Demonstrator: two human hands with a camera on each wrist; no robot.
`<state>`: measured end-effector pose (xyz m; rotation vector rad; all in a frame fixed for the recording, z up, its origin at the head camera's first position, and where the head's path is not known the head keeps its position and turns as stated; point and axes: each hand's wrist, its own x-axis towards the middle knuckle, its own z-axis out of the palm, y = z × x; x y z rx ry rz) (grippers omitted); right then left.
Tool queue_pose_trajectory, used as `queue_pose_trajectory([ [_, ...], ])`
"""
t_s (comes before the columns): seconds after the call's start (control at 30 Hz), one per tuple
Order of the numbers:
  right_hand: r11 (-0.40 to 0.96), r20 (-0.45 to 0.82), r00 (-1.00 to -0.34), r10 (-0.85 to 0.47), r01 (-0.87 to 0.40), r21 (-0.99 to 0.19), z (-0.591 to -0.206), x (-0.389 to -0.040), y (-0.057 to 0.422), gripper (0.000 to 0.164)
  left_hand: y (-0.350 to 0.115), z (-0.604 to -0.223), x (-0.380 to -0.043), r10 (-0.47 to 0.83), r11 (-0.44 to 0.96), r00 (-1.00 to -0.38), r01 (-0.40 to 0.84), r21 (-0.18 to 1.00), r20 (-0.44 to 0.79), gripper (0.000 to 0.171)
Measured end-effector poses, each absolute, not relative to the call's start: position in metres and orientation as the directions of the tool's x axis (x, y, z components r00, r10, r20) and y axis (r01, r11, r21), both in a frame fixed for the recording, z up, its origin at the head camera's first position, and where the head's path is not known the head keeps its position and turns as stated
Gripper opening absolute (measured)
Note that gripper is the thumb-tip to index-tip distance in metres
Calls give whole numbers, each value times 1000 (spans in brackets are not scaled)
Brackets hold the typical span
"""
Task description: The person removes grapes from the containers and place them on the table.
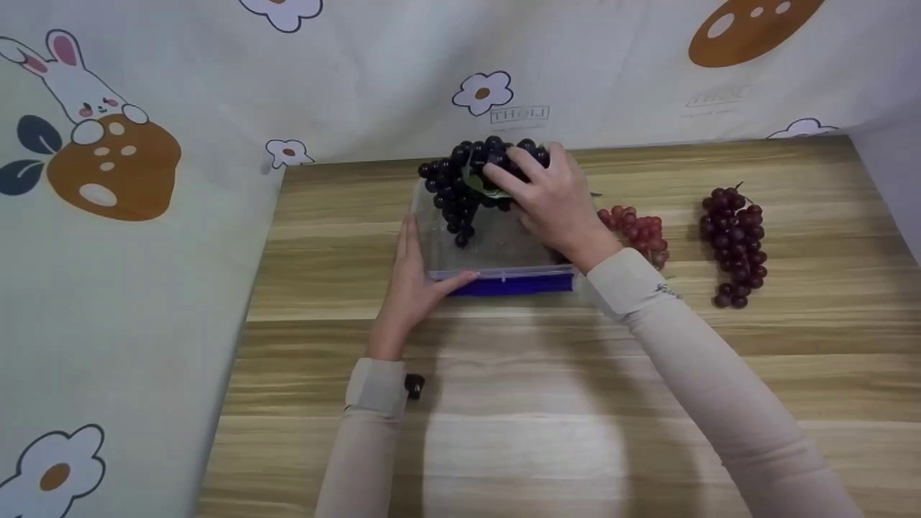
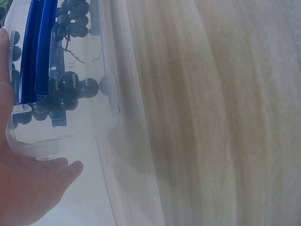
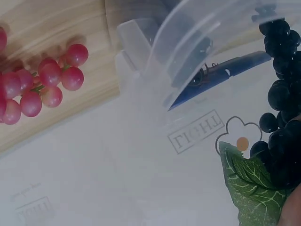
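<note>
A clear plastic box (image 1: pixel 496 252) with a blue clip (image 1: pixel 514 285) along its front side sits on the wooden table. My left hand (image 1: pixel 411 284) steadies its front left corner, fingers straight along the left wall and thumb over the front rim. My right hand (image 1: pixel 552 194) grips a bunch of black grapes (image 1: pixel 447 185) over the back of the box, and part of the bunch droops toward the box's inside. A green leaf (image 3: pixel 251 188) shows beside the right fingers. Through the clear wall (image 2: pixel 70 129), dark grapes (image 2: pixel 68 92) appear in the left wrist view.
A bunch of pinkish-red grapes (image 1: pixel 640 229) lies just right of the box, partly behind my right wrist. Farther right rests a dark red bunch (image 1: pixel 734 244). A patterned cloth (image 1: pixel 388 79) rises behind the table's back edge and covers the left side too.
</note>
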<state>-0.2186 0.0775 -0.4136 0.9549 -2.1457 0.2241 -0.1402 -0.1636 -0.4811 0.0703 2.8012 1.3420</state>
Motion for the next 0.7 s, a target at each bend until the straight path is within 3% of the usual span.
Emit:
queue_pose_trajectory([
  [0.7, 739, 810, -385, -443, -668, 87, -389, -207, 95, 40, -163, -481, -141, 46, 633, -999, 18, 774, -14, 137],
])
